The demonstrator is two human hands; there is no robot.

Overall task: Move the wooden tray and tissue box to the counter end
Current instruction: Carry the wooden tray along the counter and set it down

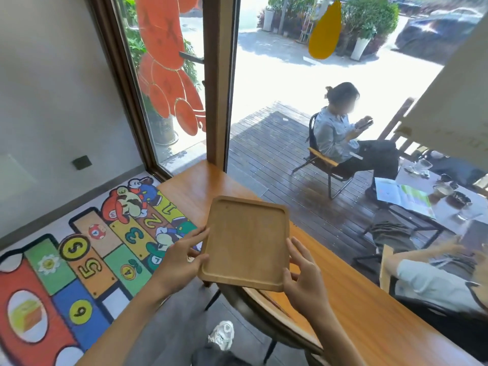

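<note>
1. Head view: I hold the wooden tray (247, 243) in the air over the worktop's (369, 313) near long edge, part of it hanging past that edge above the chair (253, 313) and floor.
2. My left hand (182, 257) pinches the tray's left rim, thumb on top, fingers under.
3. My right hand (303, 281) grips the near right corner only by the fingertips; that light hold could slip and tip the tray off the edge.
4. The far end of the worktop, by the window post (217, 83), looks bare; setting down too close to its corner could leave the tray overhanging.
5. The tissue box is not in sight, so I judge it still needs moving.
</note>
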